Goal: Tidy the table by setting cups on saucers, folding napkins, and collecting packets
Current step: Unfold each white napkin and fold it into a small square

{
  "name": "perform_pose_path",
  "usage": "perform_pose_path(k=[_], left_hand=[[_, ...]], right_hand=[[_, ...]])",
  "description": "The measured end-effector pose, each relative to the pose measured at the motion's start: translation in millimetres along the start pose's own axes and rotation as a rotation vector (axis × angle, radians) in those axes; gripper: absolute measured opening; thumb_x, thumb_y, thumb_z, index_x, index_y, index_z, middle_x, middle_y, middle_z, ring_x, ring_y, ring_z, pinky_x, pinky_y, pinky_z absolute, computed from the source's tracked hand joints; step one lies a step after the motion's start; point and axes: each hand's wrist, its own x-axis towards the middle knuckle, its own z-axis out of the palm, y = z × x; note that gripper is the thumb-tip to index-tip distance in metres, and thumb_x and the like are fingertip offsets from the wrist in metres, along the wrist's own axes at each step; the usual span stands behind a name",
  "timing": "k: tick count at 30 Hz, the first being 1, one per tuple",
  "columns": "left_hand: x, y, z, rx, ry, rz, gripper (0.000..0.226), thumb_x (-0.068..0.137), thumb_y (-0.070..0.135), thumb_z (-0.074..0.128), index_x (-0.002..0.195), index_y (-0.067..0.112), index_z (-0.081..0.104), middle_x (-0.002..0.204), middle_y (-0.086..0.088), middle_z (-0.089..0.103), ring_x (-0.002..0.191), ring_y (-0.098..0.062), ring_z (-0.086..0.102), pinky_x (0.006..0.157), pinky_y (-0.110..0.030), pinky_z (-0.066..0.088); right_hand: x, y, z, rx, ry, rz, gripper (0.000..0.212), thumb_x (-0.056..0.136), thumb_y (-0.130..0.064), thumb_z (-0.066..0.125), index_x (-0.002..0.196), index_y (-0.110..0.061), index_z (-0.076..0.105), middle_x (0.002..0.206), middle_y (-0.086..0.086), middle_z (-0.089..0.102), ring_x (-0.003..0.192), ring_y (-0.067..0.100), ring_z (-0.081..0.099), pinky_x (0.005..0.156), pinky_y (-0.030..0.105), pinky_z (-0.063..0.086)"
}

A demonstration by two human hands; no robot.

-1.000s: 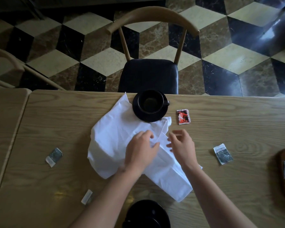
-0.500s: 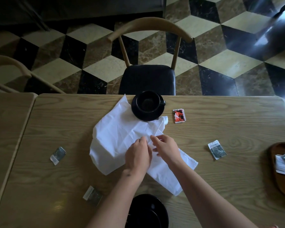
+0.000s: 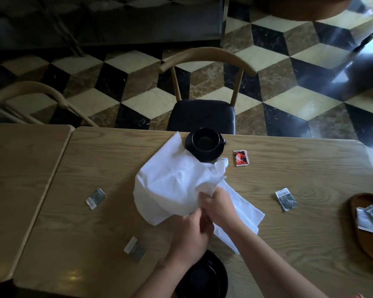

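Note:
A crumpled white napkin (image 3: 172, 181) lies in the middle of the wooden table (image 3: 289, 168). My right hand (image 3: 219, 206) pinches a raised fold of it, and my left hand (image 3: 191, 233) grips its near edge just below. A black cup (image 3: 206, 139) stands on a black saucer (image 3: 211, 155) at the far edge, touching the napkin's corner. A second black saucer (image 3: 205, 276) sits at the near edge under my left forearm. Loose packets lie around: a red one (image 3: 241, 158), grey ones at right (image 3: 286, 199), left (image 3: 95, 198) and near left (image 3: 135, 248).
A brown wooden tray (image 3: 362, 244) at the right edge holds two packets (image 3: 370, 218). A chair with a black seat (image 3: 201, 115) stands behind the far edge. A second table (image 3: 19, 179) adjoins on the left, with another chair (image 3: 41, 95) behind it.
Both hands have drawn back toward me and closed on the napkin, lifting a fold of it. The head view has tilted up, showing more floor.

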Motion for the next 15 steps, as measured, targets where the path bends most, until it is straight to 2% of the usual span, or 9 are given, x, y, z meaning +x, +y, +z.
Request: perform_pose_path(k=[3, 5, 7, 8, 9, 10, 12, 13, 15], left_hand=[[-9.8, -3.1, -32.3, -0.264, 0.079, -0.116, 0.004, 0.084, 0.032, 0.059, 0.084, 0.03, 0.062, 0.07, 0.008, 0.069, 0.062, -0.006, 0.064, 0.057, -0.016, 0.046], [-8.2, -7.5, -56.1, -0.347, 0.206, -0.206, 0.005, 0.085, 0.035, 0.059, 0.085, 0.031, 0.062, 0.069, 0.003, 0.068, 0.064, -0.014, 0.066, 0.061, -0.032, 0.055], [-2.9, -9.7, -79.9, -0.382, 0.305, -0.252, 0.004, 0.085, 0.031, 0.06, 0.086, 0.027, 0.061, 0.072, -0.003, 0.068, 0.069, -0.023, 0.065, 0.069, -0.047, 0.056], [-1.1, -8.4, -90.7, -0.327, 0.31, -0.212, 0.007, 0.085, 0.026, 0.062, 0.091, 0.029, 0.062, 0.083, -0.006, 0.069, 0.076, -0.022, 0.065, 0.072, -0.045, 0.057], [0.8, -6.0, -99.8, -0.156, 0.264, -0.099, 0.022, 0.085, 0.019, 0.062, 0.103, 0.032, 0.062, 0.102, -0.007, 0.068, 0.089, -0.02, 0.065, 0.079, -0.04, 0.056], [2.2, -2.2, -106.8, 0.088, 0.16, 0.1, 0.043, 0.085, 0.013, 0.061, 0.121, 0.036, 0.057, 0.126, -0.007, 0.061, 0.11, -0.021, 0.059, 0.089, -0.034, 0.051], [5.8, 9.0, -117.0, 0.471, -0.097, 0.512, 0.075, 0.081, 0.009, 0.058, 0.144, 0.044, 0.037, 0.159, -0.001, 0.031, 0.145, -0.027, 0.028, 0.105, -0.038, 0.033], [7.5, 17.8, -119.9, 0.523, -0.199, 0.641, 0.08, 0.081, 0.008, 0.058, 0.146, 0.046, 0.032, 0.163, 0.006, 0.023, 0.15, -0.027, 0.016, 0.108, -0.04, 0.028], [12.5, 34.7, -125.6, 0.393, -0.356, 0.689, 0.071, 0.081, 0.011, 0.063, 0.137, 0.047, 0.04, 0.154, 0.019, 0.032, 0.148, -0.018, 0.018, 0.111, -0.039, 0.029]], right_hand=[[-30.6, -11.1, -8.6, -0.14, 0.016, -0.162, 0.019, 0.097, -0.025, 0.055, 0.082, -0.017, 0.064, 0.072, -0.004, 0.063, 0.071, 0.019, 0.059, 0.063, 0.031, 0.041], [-51.1, -18.0, -15.3, -0.241, 0.024, -0.276, 0.021, 0.095, -0.031, 0.053, 0.075, -0.025, 0.057, 0.065, -0.009, 0.06, 0.064, 0.012, 0.057, 0.061, 0.032, 0.044], [-72.9, -24.6, -18.4, -0.296, 0.041, -0.394, 0.012, 0.087, -0.033, 0.051, 0.076, -0.031, 0.054, 0.064, -0.015, 0.058, 0.064, 0.001, 0.056, 0.057, 0.017, 0.039], [-82.3, -27.4, -18.4, -0.314, 0.034, -0.447, 0.009, 0.083, -0.03, 0.05, 0.076, -0.034, 0.054, 0.067, -0.019, 0.057, 0.065, -0.004, 0.055, 0.056, 0.013, 0.035], [-91.8, -30.3, -17.6, -0.33, 0.015, -0.487, 0.01, 0.081, -0.026, 0.051, 0.077, -0.034, 0.055, 0.072, -0.023, 0.056, 0.065, -0.005, 0.054, 0.057, 0.01, 0.034], [-98.3, -31.6, -16.1, -0.351, -0.019, -0.504, 0.011, 0.082, -0.021, 0.053, 0.079, -0.031, 0.059, 0.079, -0.025, 0.055, 0.067, -0.005, 0.053, 0.06, 0.01, 0.037], [-111.1, -35.8, -13.4, -0.414, -0.081, -0.575, 0.012, 0.085, -0.009, 0.061, 0.084, -0.019, 0.069, 0.089, -0.024, 0.055, 0.074, -0.002, 0.054, 0.064, 0.021, 0.046], [-117.3, -39.0, -13.6, -0.432, -0.095, -0.62, 0.013, 0.084, -0.005, 0.066, 0.083, -0.016, 0.071, 0.088, -0.021, 0.059, 0.075, 0.0, 0.056, 0.064, 0.025, 0.048], [-128.8, -48.1, -18.9, -0.43, -0.07, -0.645, 0.012, 0.082, -0.005, 0.067, 0.074, -0.013, 0.07, 0.078, -0.011, 0.062, 0.068, 0.006, 0.054, 0.059, 0.031, 0.044]])
